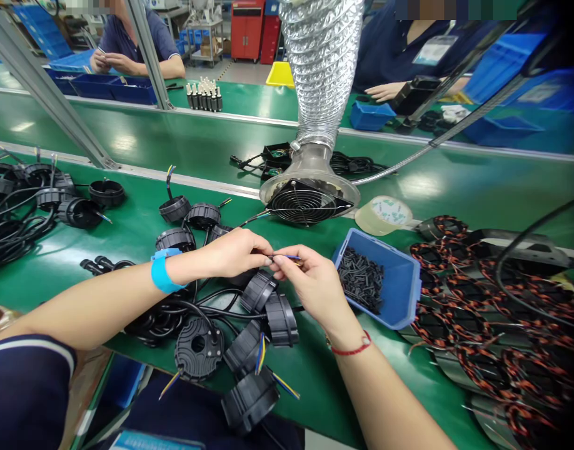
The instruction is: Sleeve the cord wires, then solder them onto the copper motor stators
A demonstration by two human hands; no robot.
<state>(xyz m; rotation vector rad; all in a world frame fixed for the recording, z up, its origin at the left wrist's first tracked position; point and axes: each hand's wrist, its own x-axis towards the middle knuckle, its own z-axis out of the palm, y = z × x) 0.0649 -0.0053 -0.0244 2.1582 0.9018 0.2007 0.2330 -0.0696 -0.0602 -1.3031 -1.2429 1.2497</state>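
My left hand (237,253), with a blue band on the wrist, is closed in a pinch on thin wires. The fingertips of my right hand (310,281) meet it and also pinch the wires; a short blue wire end (292,257) shows between its fingers. The exact join is hidden by the fingers. Below both hands lie several round black plastic caps (282,319) with coloured wire ends sticking out. A patterned black disc (199,350) lies among their black cables. Right of my right hand stands a blue bin (411,294) holding short black tubes (361,278).
A foil duct (322,62) ends above a round fan grille (299,205) ahead of my hands. Beside it lies a tape roll (383,214). Copper-wound rings (469,319) crowd the right; more capped cables (22,212) lie left. Two people sit across the bench.
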